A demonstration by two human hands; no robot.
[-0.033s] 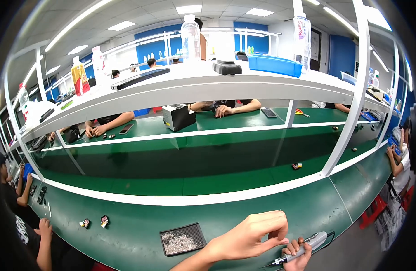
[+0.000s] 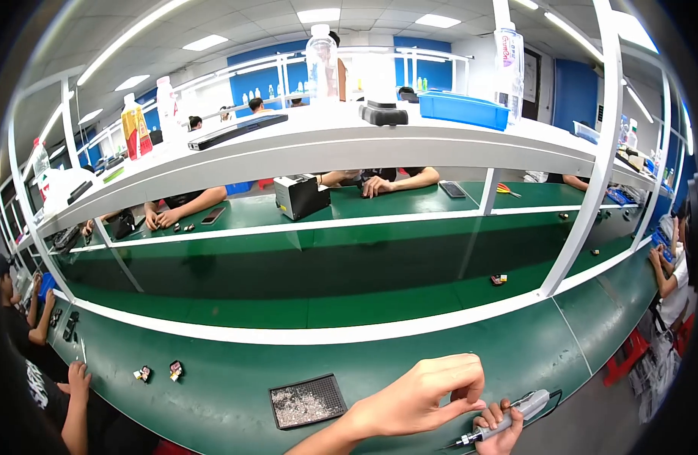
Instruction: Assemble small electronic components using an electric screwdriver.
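Grey-and-black plastic electric screwdriver, slim pen shape with a thin metal bit pointing left, sits low at the bottom edge, gripped in the right hand; only that hand's curled fingers show, wrapped shut round the barrel. A dark cord runs off its back end. Left hand comes in from the lower edge across the front, palm down, fingers loosely bent; thumb and forefinger pinch together right at the screwdriver's barrel. Can't tell if anything tiny is between them.

Just left of the left wrist lies a black square tray with a gridded surface, a pile of small shiny metal screws heaped on its left half. Under it all, a smooth green mat-covered bench with a white edge strip curving across. Farther left on the bench, two small black-and-red parts side by side, apart from the tray. Another person's hand rests at the bench's left edge.

Beyond, a white metal shelf on white posts holds clear plastic bottles, a blue bin, and a black box. More people sit at the far green bench behind it.
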